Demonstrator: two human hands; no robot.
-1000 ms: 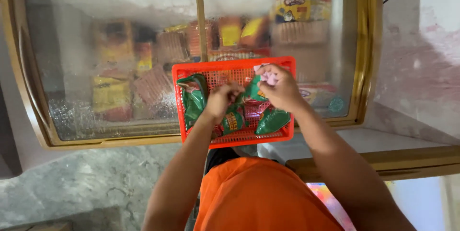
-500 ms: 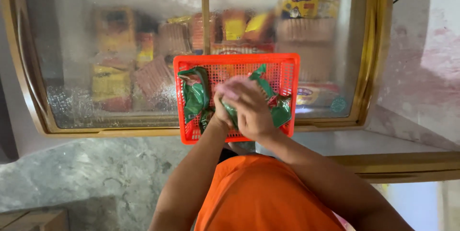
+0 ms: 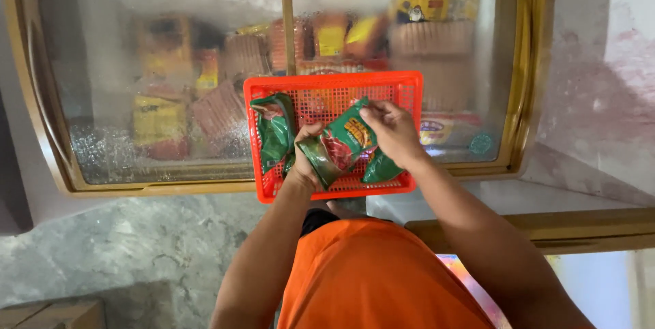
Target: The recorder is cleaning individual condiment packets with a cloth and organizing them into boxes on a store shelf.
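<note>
Freezer (image 3: 170, 186): glass lid frosted, serves as a shelf. Orange basket (image 3: 327, 87) rests flat on it, near edge at 6 o'clock toward the person, so both arms reach in. Green packet (image 3: 339, 143) held tilted above basket centre; another packet (image 3: 274, 128) lies at 9 o'clock. Left hand (image 3: 308, 158) curled under held packet's low end. Right hand (image 3: 392, 131) pinches its top corner.

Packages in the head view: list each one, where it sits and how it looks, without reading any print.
Green pouch: red picture, held by both hands over the red basket.
Second green pouch: lying at basket's left.
Yellow bag: inside freezer, top right.
Yellow-red packs: behind frosted glass, left.
</note>
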